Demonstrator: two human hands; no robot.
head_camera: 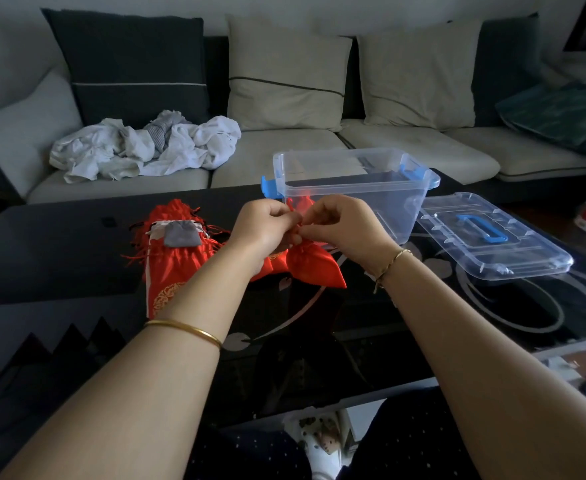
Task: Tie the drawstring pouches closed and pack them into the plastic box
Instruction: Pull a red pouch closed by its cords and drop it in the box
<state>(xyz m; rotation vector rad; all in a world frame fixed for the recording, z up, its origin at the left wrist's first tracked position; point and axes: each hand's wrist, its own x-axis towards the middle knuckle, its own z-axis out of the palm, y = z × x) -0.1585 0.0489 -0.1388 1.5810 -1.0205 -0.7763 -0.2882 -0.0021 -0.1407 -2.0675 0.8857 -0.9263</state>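
A red satin drawstring pouch hangs just above the black table, its neck gathered between my hands. My left hand pinches its red cord on the left, and my right hand pinches the cord on the right, fingertips almost meeting. Left of them lies a pile of red pouches with a small grey pouch on top. Behind my hands stands the clear plastic box with blue latches, open; something red shows through its front wall.
The box's clear lid with a blue handle lies flat on the table to the right. A sofa with cushions and crumpled white laundry runs behind the glossy black coffee table.
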